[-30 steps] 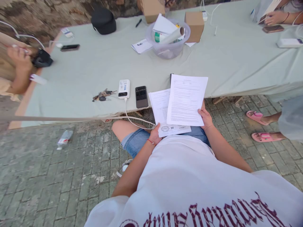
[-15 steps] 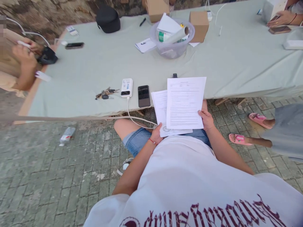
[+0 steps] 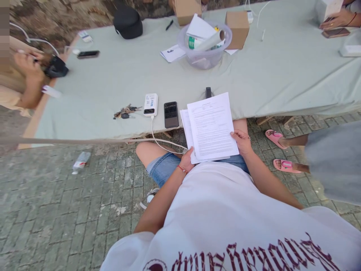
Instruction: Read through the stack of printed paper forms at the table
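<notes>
Two hands (image 3: 186,161) (image 3: 241,142) grip printed sheets (image 3: 211,126) (closed on lower corners), long axis toward table (image 3: 118,79)

Place was outdoor paperwork desk, not indoor office. Long table (image 3: 118,79) with grey-green cloth stood on brick paving (image 3: 56,210), rough stone wall (image 3: 56,17) behind. Printed forms (image 3: 211,126), cardboard boxes (image 3: 238,24), phones (image 3: 171,114) lay about; other people sat around.

A long table (image 3: 118,79) has a pale green cloth. Near its front edge lie some keys (image 3: 125,111), a white power bank (image 3: 150,104) with a cable, and a dark phone (image 3: 171,114) (all in a row). Farther back sit a black cap (image 3: 128,23), a clear tub (image 3: 204,52) and two cardboard boxes (image 3: 238,24). A bottle (image 3: 80,161) lies on the brick ground.
</notes>
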Demonstrator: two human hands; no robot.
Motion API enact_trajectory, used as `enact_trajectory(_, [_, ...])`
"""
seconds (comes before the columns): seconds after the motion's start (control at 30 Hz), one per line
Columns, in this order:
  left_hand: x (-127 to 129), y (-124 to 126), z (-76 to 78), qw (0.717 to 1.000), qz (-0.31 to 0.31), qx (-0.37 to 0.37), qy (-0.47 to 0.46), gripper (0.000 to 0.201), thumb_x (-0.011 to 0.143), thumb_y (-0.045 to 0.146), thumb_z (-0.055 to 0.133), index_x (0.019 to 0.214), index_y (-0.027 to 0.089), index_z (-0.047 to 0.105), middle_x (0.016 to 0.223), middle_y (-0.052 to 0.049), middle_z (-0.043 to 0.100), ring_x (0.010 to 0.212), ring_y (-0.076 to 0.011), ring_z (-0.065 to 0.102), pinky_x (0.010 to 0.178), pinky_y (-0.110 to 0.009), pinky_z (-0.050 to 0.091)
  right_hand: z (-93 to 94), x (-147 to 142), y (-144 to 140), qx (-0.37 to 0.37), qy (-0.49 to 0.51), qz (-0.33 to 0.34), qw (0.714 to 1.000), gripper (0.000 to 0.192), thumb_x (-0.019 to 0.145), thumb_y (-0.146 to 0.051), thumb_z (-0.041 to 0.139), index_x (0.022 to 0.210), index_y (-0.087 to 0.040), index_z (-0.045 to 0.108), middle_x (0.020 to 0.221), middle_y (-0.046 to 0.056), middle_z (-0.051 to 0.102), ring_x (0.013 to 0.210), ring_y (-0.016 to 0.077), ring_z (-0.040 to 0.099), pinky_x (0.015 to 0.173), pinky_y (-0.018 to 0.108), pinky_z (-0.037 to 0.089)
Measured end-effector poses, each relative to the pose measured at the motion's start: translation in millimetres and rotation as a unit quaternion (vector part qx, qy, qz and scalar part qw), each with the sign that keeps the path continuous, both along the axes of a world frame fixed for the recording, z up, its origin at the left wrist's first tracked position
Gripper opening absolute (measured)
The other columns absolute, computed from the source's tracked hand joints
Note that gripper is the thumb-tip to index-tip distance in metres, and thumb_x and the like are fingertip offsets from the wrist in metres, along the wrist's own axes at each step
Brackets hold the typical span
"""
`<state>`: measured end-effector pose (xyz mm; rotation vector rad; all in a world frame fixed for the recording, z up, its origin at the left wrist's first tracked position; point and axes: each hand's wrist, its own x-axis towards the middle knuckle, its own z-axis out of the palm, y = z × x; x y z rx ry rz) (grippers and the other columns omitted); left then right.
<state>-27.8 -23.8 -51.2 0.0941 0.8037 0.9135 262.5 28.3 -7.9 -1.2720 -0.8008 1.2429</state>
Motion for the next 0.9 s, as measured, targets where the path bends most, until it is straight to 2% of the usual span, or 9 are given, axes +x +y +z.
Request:
enact_trajectory(0.2, [0.9,0.8,5.6,1.0,0.003,0.008,0.001,0.057,0.1,0.049,0.065,0.141,0.011,0.063,0.141,-0.018,0.069,0.14,-0.0335,0.06,0.126,-0.052,0.04,8.5,-13.4,1.4,0.013,-0.021,0.03,0.999,0.036,0.071,-0.059,0.09,0.085,-0.027,0.08,0.073,-0.004,0.076,0.06,0.0144,0.064,0.056,0.028,0.053])
enact_trajectory(0.4, [0.3,-3.4,12.7,1.0,0.011,0.019,0.016,0.052,0.094,0.039,0.075,0.139,0.015,0.064,0.145,-0.016,0.067,0.142,-0.0355,0.058,0.126,-0.056,0.04,13.2,-26.2,0.9,0.015,-0.061,0.053,0.997,0.032,0.075,-0.058,0.085,0.086,-0.028,0.08,0.072,-0.004,0.074,0.062,0.015,0.062,0.057,0.029,0.051])
enact_trajectory(0.63, [1.1,-4.5,14.4,0.999,0.022,0.032,0.038,0.051,0.089,0.031,0.081,0.135,0.014,0.066,0.141,-0.016,0.069,0.142,-0.0364,0.057,0.127,-0.056,0.039,10.7,-33.6,-1.3,0.01,-0.076,0.047,0.996,0.033,0.075,-0.061,0.084,0.082,-0.029,0.079,0.068,-0.005,0.071,0.059,0.015,0.059,0.057,0.03,0.049])
enact_trajectory(0.9, [1.7,-3.7,14.5,0.999,0.016,0.037,0.036,0.046,0.09,0.032,0.08,0.129,0.012,0.069,0.139,-0.017,0.07,0.142,-0.0373,0.057,0.127,-0.057,0.039,4.9,-28.5,-2.5,0.007,-0.082,0.036,0.996,0.032,0.075,-0.06,0.084,0.082,-0.03,0.078,0.068,-0.005,0.072,0.059,0.0154,0.059,0.057,0.03,0.049])
